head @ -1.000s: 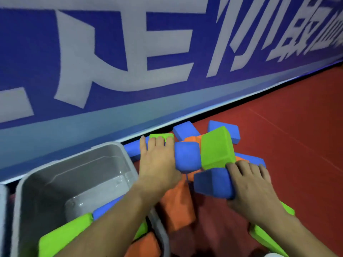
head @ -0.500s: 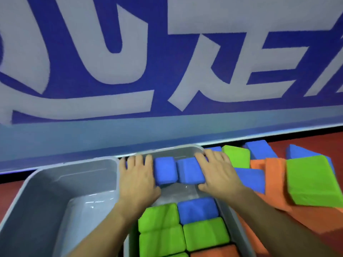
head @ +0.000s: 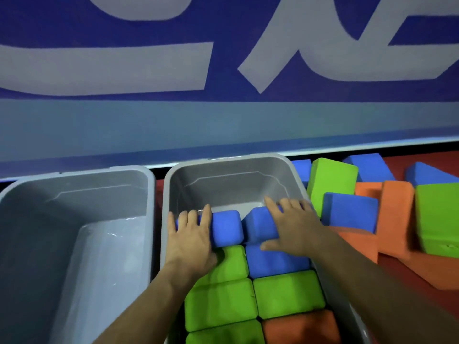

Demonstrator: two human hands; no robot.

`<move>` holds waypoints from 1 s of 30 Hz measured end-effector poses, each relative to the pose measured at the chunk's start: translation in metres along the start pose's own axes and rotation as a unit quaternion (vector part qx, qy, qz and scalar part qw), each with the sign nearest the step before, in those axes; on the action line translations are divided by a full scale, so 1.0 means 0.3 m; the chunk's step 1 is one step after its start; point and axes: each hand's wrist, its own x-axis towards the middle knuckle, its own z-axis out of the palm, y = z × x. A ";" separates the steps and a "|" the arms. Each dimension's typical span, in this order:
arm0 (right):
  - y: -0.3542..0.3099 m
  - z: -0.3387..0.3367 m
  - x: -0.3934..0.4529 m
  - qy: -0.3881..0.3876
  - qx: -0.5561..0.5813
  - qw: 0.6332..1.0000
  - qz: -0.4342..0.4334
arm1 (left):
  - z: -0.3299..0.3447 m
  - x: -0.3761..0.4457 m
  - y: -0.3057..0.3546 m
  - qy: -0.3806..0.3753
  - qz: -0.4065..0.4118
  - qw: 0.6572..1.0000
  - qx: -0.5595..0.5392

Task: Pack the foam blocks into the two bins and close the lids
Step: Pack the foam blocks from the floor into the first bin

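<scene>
Two grey bins stand side by side on a red floor [head: 422, 289], hard against a wall banner [head: 223, 70] that is deep blue with big pale lettering and a lighter blue band along its foot. The right bin [head: 231, 167] is the landmark: its near half is packed with green blocks [head: 218, 304], one blue and one orange block [head: 300, 326], while its far end shows bare grey bottom. Inside it, just beyond the packed rows, two blue blocks sit side by side and touching. The left hand [head: 188, 242] lies flat with fingers spread over the left blue block [head: 227, 228], and the right hand [head: 295, 227] lies likewise over the right blue block [head: 259, 227]; whether the fingers curl round the foam cannot be told. The left bin [head: 74, 175] beside it holds no blocks. On the floor to the right of the right bin lies a loose heap of blocks [head: 352, 214] in blue, green and orange.
</scene>
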 end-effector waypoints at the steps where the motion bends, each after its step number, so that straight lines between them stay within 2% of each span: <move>1: -0.008 0.034 0.006 -0.020 0.022 0.999 0.011 | 0.023 0.010 -0.003 -0.018 -0.007 1.000 -0.014; 7: -0.063 0.239 0.094 0.000 0.086 0.996 0.038 | 0.154 0.090 0.004 -0.095 -0.016 0.991 -0.093; 10: -0.101 0.305 0.134 0.057 0.107 0.992 0.047 | 0.227 0.102 0.025 -0.034 -0.029 0.995 -0.085; 13: -0.114 0.323 0.137 0.061 0.119 0.990 0.036 | 0.272 0.096 0.037 0.017 -0.033 0.997 -0.060; 20: -0.085 0.260 0.098 0.030 0.192 0.981 0.020 | 0.268 0.077 0.051 -0.024 -0.085 0.995 -0.041; 22: -0.027 0.214 0.054 0.118 0.234 0.965 0.019 | 0.246 0.072 0.087 0.018 -0.078 0.995 -0.065; 24: 0.079 0.166 -0.026 0.247 0.284 0.924 0.063 | 0.222 0.056 0.149 0.096 -0.047 0.991 -0.086; 26: 0.246 0.159 -0.132 0.332 0.358 0.851 0.193 | 0.190 0.050 0.253 0.149 -0.015 0.982 -0.113; 28: 0.440 0.179 -0.267 0.358 0.439 0.739 0.364 | 0.153 0.044 0.391 0.165 0.021 0.977 -0.130; 30: 0.632 0.230 -0.395 0.364 0.482 0.590 0.535 | 0.105 0.028 0.545 0.160 0.070 0.974 -0.142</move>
